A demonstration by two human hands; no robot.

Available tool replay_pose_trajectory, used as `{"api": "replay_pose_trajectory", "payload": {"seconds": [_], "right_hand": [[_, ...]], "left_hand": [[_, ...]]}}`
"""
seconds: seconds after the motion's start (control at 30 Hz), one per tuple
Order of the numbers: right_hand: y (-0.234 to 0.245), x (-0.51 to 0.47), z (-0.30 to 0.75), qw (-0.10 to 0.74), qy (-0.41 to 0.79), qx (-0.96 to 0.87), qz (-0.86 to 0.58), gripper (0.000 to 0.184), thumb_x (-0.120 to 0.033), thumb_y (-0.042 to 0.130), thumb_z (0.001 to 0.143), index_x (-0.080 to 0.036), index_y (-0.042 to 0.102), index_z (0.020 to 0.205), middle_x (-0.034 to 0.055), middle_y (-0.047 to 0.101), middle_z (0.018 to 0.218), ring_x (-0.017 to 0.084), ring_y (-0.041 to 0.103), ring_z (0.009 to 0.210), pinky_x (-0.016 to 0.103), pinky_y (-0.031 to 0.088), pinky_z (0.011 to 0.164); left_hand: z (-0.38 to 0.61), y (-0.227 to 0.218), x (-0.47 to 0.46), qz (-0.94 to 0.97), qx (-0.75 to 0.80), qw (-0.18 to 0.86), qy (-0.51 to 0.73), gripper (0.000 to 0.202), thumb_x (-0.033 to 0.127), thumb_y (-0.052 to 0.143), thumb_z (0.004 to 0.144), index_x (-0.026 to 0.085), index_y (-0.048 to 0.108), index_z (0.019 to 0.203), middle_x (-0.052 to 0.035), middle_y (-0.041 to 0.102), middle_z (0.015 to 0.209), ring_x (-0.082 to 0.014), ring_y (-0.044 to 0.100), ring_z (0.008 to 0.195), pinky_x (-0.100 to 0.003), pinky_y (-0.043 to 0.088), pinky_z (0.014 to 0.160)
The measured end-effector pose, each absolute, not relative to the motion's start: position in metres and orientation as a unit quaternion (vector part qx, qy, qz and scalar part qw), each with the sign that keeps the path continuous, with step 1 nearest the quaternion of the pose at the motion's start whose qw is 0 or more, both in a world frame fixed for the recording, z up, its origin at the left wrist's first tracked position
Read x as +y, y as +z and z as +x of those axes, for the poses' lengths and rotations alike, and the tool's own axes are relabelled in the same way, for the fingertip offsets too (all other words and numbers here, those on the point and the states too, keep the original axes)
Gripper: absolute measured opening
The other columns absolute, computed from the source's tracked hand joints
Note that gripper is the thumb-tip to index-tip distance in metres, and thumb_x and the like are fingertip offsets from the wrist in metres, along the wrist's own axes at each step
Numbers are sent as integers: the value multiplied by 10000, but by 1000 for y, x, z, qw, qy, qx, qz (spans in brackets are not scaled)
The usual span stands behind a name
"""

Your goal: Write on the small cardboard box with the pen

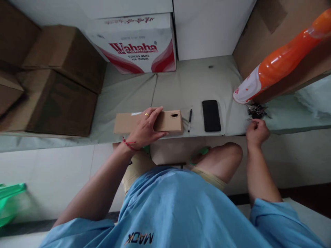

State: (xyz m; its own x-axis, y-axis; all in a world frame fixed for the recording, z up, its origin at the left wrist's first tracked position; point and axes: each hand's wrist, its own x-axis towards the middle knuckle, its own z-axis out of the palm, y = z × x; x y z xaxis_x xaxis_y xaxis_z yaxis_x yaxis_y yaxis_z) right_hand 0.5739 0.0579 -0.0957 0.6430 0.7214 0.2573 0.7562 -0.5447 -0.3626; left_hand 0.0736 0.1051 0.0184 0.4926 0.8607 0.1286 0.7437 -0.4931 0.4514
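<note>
My left hand lies on top of a long flat brown cardboard box at the near edge of a cloth-covered table; its fingers are stretched over the lid. A ring is on one finger and a red string is round the wrist. My right hand is at the table's edge further right, fingers curled into a loose fist, right beside a small heap of dark metal pieces. Whether it holds one of them I cannot make out. Between the hands lie a black pen and a black phone.
An orange bottle with a white label leans at the right against a large cardboard box. A white "Wahaha" carton stands at the back. Brown boxes are stacked at the left. A green object sits at bottom left.
</note>
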Motion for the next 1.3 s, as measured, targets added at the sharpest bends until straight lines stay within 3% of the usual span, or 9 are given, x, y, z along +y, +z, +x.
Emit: {"api": "replay_pose_trajectory", "payload": {"seconds": [0.23, 0.37, 0.5, 0.6, 0.73, 0.83, 0.9, 1.07, 1.3], "right_hand": [[-97, 58, 559, 213, -22, -423, -881, 441, -227, 459, 895, -149, 775, 1193, 187, 785, 1033, 301, 677, 880, 407, 456, 801], [-96, 50, 552, 264, -17, -446, -855, 414, -224, 459, 881, -132, 751, 1160, 198, 775, 1096, 311, 689, 957, 426, 486, 859], [-87, 39, 525, 336, -41, -460, -821, 363, -247, 432, 929, -145, 722, 1121, 179, 746, 1033, 304, 681, 959, 431, 514, 877], [-78, 38, 483, 327, -13, -525, -786, 371, -337, 448, 1004, -142, 696, 1199, 172, 721, 1026, 320, 659, 986, 471, 531, 931], [-73, 47, 421, 252, -4, -578, -776, 772, -633, 548, 1008, -65, 503, 1528, 287, 641, 1365, 422, 585, 1253, 598, 488, 1076], [-74, 56, 391, 191, 10, -586, -787, 975, -766, 532, 971, -45, 392, 1612, 337, 549, 1515, 469, 547, 1333, 638, 475, 1089], [-75, 62, 381, 160, 8, -577, -801, 1002, -790, 510, 966, -33, 393, 1611, 352, 536, 1530, 485, 545, 1335, 648, 476, 1075], [-74, 72, 374, 128, -20, -504, -854, 977, -767, 500, 964, 39, 503, 1514, 396, 596, 1408, 506, 573, 1242, 646, 457, 1061], [-70, 89, 391, 58, 11, -440, -896, 932, -755, 665, 814, 15, 657, 1340, 364, 632, 1262, 489, 587, 1208, 630, 444, 1071]], "left_hand": [[71, 20, 109, 855, 465, 166, 156, 851, 542, 807, 850, 179, 526, 1566, -183, 582, 1483, -372, 598, 1356, -552, 511, 1172], [71, 20, 109, 854, 471, 159, 154, 835, 572, 796, 856, 197, 534, 1555, -188, 579, 1476, -379, 605, 1341, -573, 526, 1156], [72, 19, 108, 856, 466, 151, 165, 805, 536, 785, 888, 207, 520, 1572, -192, 569, 1482, -390, 602, 1356, -594, 528, 1161], [73, 18, 106, 857, 464, 152, 163, 806, 479, 792, 898, 212, 493, 1598, -194, 570, 1479, -401, 597, 1364, -618, 529, 1163], [75, 21, 108, 867, 451, 151, 151, 978, 344, 832, 876, 240, 319, 1702, -221, 517, 1561, -434, 546, 1453, -654, 492, 1203], [69, 32, 112, 883, 413, 167, 151, 1249, 347, 892, 843, 243, 52, 1763, -288, 280, 1747, -475, 321, 1633, -670, 418, 1264], [59, 44, 114, 888, 398, 168, 156, 1291, 388, 894, 855, 251, -10, 1765, -285, 196, 1792, -475, 215, 1678, -688, 359, 1293], [7, 63, 114, 879, 419, 129, 186, 1017, 436, 763, 969, 320, 130, 1756, -204, 410, 1733, -442, 278, 1668, -712, 284, 1315], [-34, 52, 103, 898, 400, 172, 54, 876, 334, 822, 833, 207, 417, 1600, -209, 680, 1458, -422, 686, 1278, -664, 505, 1124]]}}
